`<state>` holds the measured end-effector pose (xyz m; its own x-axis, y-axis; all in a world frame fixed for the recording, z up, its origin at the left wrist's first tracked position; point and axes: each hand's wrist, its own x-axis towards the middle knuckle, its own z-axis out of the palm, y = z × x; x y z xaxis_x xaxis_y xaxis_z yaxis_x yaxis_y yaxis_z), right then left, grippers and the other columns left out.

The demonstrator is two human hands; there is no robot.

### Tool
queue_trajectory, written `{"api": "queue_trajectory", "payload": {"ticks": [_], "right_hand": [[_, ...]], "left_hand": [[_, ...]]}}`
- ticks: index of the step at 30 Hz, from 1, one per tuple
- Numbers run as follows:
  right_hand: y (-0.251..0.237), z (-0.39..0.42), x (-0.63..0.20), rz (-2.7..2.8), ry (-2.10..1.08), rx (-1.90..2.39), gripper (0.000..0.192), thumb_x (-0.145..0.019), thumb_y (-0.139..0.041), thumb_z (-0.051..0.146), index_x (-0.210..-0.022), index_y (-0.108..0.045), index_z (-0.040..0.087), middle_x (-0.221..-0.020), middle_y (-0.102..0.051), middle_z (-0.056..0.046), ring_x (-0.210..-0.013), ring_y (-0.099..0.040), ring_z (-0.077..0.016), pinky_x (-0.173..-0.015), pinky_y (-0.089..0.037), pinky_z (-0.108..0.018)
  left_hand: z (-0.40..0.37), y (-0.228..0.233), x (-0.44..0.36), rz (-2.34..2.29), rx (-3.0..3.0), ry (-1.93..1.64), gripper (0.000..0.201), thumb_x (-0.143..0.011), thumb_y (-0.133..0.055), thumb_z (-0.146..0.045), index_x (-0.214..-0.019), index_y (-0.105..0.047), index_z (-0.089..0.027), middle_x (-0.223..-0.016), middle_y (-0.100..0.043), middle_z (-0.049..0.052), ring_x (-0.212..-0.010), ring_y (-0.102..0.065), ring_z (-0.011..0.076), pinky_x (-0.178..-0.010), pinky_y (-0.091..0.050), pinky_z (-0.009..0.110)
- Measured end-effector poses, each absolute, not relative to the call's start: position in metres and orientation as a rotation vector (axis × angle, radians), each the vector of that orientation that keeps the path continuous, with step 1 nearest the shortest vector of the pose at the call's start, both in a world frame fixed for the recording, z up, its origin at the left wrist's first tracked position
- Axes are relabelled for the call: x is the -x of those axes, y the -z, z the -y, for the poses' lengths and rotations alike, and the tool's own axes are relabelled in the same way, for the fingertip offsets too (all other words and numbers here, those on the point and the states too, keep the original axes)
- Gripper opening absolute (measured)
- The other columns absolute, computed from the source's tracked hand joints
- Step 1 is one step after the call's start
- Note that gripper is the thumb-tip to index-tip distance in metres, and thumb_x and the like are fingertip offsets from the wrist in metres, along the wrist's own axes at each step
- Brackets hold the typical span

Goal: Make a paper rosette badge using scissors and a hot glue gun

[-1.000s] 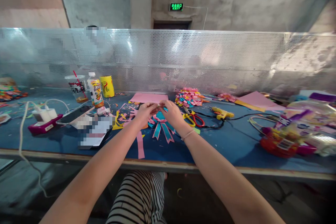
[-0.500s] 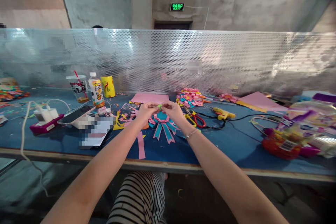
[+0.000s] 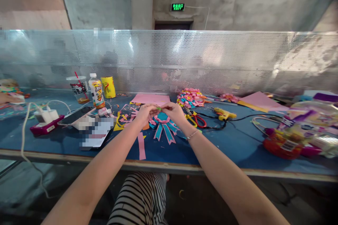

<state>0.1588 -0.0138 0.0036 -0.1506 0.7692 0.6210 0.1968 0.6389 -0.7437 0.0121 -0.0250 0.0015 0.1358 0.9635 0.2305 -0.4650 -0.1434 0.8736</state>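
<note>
My left hand (image 3: pixel 147 113) and my right hand (image 3: pixel 173 111) meet above the table with their fingertips pinched on a small green piece (image 3: pixel 158 108), which looks like paper. Just below them lies a blue and pink paper rosette (image 3: pixel 165 128) with forked ribbon tails; my hands cover its upper part. A pink paper strip (image 3: pixel 142 146) is on the table to the left of the rosette. Right of my right hand are scissors (image 3: pixel 197 120) with red and yellow handles. Pink and yellow scraps (image 3: pixel 121 121) lie beside my left hand.
A yellow glue gun (image 3: pixel 224 114) with its black cord and a pile of paper rosettes (image 3: pixel 190 97) are to the right. Phones (image 3: pixel 98 134), a power strip (image 3: pixel 47 126), a bottle (image 3: pixel 96 91) and a cup (image 3: pixel 78 89) stand left. A perforated metal screen (image 3: pixel 148 59) closes the back.
My fingers have shifted slightly around the green piece, and less of it shows. Another person's hand has appeared at the far left edge.
</note>
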Motion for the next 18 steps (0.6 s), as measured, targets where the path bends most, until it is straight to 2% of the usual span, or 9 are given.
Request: {"api": "queue_trajectory", "payload": {"ticks": [5,8,14,18], "right_hand": [[-0.0026,0.0123,-0.1611,1.747,-0.552,0.778,0.017,-0.065,-0.053,0.014,-0.070,-0.068,0.019,-0.075,-0.066,-0.004,-0.072,-0.061,-0.0157,-0.069,-0.049,-0.029],[-0.0054,0.0166,-0.1599,1.726,-0.620,0.750,0.016,-0.068,-0.053,0.019,-0.074,-0.068,0.018,-0.077,-0.066,-0.004,-0.075,-0.061,-0.0161,-0.071,-0.049,-0.030],[-0.0096,0.0214,-0.1560,1.626,-0.785,0.838,0.015,-0.067,-0.060,0.028,-0.071,-0.064,0.015,-0.064,-0.062,-0.002,-0.060,-0.057,-0.0125,-0.060,-0.048,-0.026],[-0.0092,0.0196,-0.1567,1.633,-0.767,0.892,0.016,-0.067,-0.058,0.030,-0.070,-0.062,0.015,-0.062,-0.060,-0.001,-0.057,-0.055,-0.0112,-0.057,-0.046,-0.025]], "left_hand": [[0.0258,-0.0015,-0.0123,-0.629,-1.080,-1.410,0.019,-0.052,-0.073,-0.018,-0.066,-0.062,-0.012,-0.062,-0.065,0.002,-0.059,-0.061,0.0118,-0.070,-0.047,0.027],[0.0279,-0.0027,-0.0131,-0.607,-1.099,-1.436,0.022,-0.051,-0.073,-0.016,-0.068,-0.061,-0.011,-0.063,-0.064,0.002,-0.062,-0.061,0.0120,-0.072,-0.047,0.028],[0.0283,-0.0030,-0.0135,-0.661,-1.164,-1.483,0.025,-0.053,-0.072,-0.016,-0.073,-0.058,-0.012,-0.063,-0.063,0.001,-0.059,-0.061,0.0118,-0.070,-0.049,0.030],[0.0251,-0.0014,-0.0131,-0.728,-1.240,-1.500,0.025,-0.056,-0.071,-0.018,-0.076,-0.057,-0.013,-0.063,-0.064,0.002,-0.059,-0.062,0.0133,-0.067,-0.050,0.030]]}}
